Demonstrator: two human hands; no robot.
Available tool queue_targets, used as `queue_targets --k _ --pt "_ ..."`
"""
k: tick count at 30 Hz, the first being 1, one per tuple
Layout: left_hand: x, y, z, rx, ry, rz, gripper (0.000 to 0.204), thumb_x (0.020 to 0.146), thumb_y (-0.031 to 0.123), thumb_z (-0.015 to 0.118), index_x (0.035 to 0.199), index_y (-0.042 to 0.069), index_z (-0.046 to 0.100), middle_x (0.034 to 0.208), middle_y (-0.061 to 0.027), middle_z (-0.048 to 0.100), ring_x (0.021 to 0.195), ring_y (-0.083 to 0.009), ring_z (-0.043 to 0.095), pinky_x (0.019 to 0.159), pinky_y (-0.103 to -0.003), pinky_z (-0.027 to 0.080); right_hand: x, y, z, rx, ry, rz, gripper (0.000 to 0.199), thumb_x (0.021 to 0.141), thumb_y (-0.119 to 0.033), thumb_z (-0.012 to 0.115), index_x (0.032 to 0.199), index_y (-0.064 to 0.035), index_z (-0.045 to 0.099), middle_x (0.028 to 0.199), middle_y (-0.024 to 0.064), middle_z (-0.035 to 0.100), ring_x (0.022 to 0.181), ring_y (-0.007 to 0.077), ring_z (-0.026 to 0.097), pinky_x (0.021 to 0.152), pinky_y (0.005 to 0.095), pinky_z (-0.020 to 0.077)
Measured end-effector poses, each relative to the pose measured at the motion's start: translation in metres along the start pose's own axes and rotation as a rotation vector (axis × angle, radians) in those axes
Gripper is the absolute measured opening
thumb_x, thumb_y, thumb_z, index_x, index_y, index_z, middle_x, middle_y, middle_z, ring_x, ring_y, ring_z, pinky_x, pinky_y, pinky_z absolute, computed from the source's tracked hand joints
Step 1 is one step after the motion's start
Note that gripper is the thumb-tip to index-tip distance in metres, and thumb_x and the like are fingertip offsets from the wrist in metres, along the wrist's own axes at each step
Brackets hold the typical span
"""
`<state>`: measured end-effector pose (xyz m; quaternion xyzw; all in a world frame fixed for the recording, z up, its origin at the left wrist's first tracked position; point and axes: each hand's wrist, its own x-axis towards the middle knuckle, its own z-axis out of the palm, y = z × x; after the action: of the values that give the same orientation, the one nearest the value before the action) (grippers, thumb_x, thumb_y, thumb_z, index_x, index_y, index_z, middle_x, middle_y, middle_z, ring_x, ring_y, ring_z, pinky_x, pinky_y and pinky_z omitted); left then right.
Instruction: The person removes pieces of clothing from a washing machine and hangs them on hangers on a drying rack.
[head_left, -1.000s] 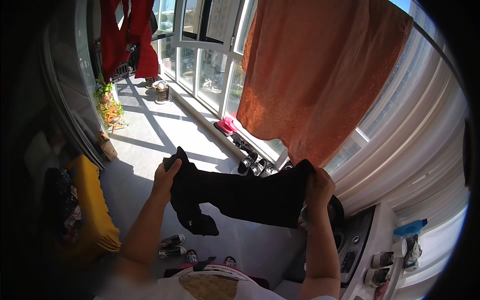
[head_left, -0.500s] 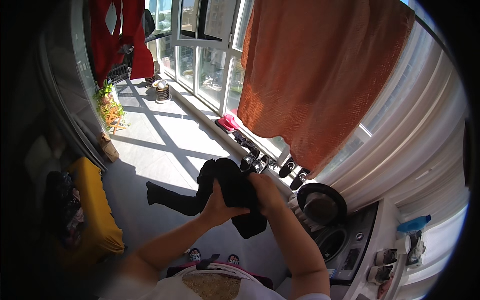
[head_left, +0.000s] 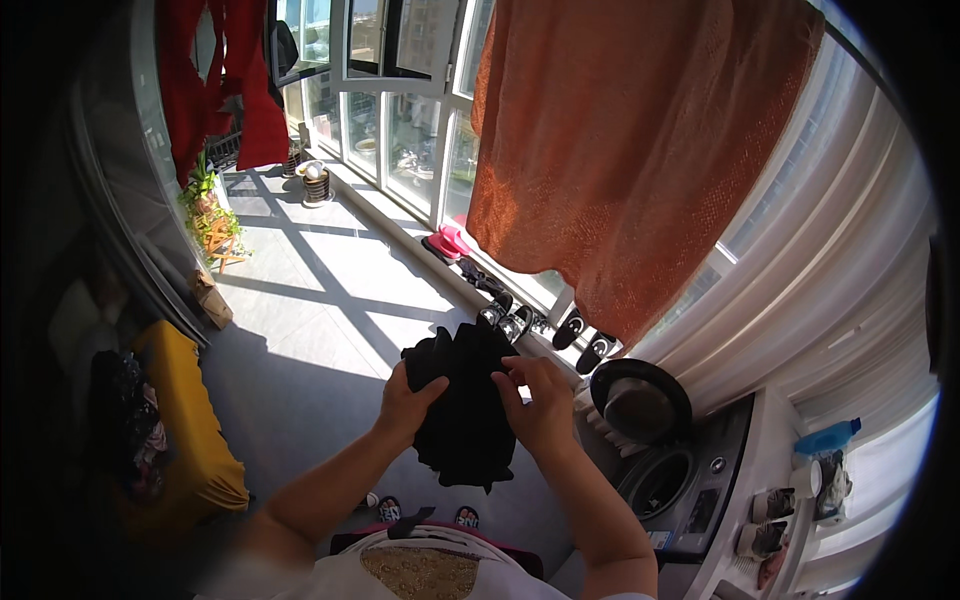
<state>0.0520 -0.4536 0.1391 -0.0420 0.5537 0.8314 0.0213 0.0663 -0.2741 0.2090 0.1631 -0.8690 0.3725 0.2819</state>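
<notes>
At the far left edge of the frame a yellow cushioned seat (head_left: 185, 430) carries a heap of dark clothes. Above it, upper left, red garments (head_left: 225, 90) hang beside a potted plant (head_left: 205, 205) on a small stand. Sunlit floor tiles (head_left: 320, 290) fill the middle left. At centre, the left hand (head_left: 405, 400) grips the left edge of a black garment (head_left: 465, 400), folded into a bunch and held up in front of the chest; the right hand (head_left: 540, 395) is clamped on its right edge, thumb pressed on the cloth. Behind the garment, pairs of slippers (head_left: 525, 320) line the window sill base. An orange blanket (head_left: 640, 150) hangs across the upper centre. Lower right stands a washing machine (head_left: 680, 480) with a dark bowl (head_left: 640, 400) on top, white curtains (head_left: 830, 290) beyond it.
</notes>
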Motion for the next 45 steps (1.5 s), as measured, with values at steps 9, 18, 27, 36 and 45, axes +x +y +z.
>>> queue_targets --k 9,18,27,36,45 --pt "-0.018 0.02 0.018 -0.065 -0.105 0.037 0.047 0.078 0.004 0.068 0.119 -0.002 0.045 0.107 -0.0087 0.057 0.098 -0.0153 0.056 0.086 -0.029 0.046 -0.033 0.039 0.011 -0.173 -0.301 0.198 0.054 0.069 -0.015 0.072 0.118 -0.0092 0.048 0.094 0.0148 0.063 0.087 0.0332 0.062 0.075 0.0408 0.0494" --pt "-0.018 0.021 0.003 0.13 -0.2 0.115 0.052 0.078 0.005 0.068 0.122 -0.003 0.042 0.11 -0.0105 0.056 0.101 -0.0174 0.055 0.089 -0.03 0.046 -0.001 0.012 -0.039 0.22 -0.184 0.299 0.02 0.073 -0.004 0.066 0.093 -0.0067 0.067 0.079 0.0109 0.067 0.07 0.0204 0.065 0.067 0.0288 0.0503" --pt "-0.013 0.029 -0.006 0.236 -0.075 0.219 0.055 0.077 0.009 0.07 0.123 -0.003 0.042 0.11 -0.0111 0.057 0.1 -0.0188 0.056 0.089 -0.031 0.045 0.033 0.032 -0.081 0.906 0.364 0.42 0.021 0.084 0.001 0.055 0.104 0.0007 0.06 0.083 0.0058 0.065 0.072 0.0123 0.062 0.059 0.0227 0.049" --pt "-0.014 0.045 0.001 0.058 -0.042 0.202 0.052 0.076 0.005 0.069 0.122 -0.002 0.044 0.109 -0.0094 0.057 0.097 -0.0165 0.057 0.086 -0.028 0.047 -0.025 0.014 0.027 0.355 -0.309 0.187 0.018 0.085 -0.011 0.061 0.101 -0.002 0.061 0.086 0.0104 0.065 0.077 0.0206 0.063 0.07 0.0315 0.0499" --pt "-0.022 0.013 -0.008 0.156 -0.077 0.225 0.055 0.077 0.006 0.07 0.123 -0.004 0.042 0.113 -0.0101 0.055 0.103 -0.017 0.054 0.09 -0.03 0.044 -0.04 0.012 0.042 0.178 -0.495 0.246 0.02 0.07 -0.007 0.065 0.089 -0.0027 0.059 0.075 0.0139 0.064 0.069 0.0276 0.064 0.062 0.0342 0.0501"
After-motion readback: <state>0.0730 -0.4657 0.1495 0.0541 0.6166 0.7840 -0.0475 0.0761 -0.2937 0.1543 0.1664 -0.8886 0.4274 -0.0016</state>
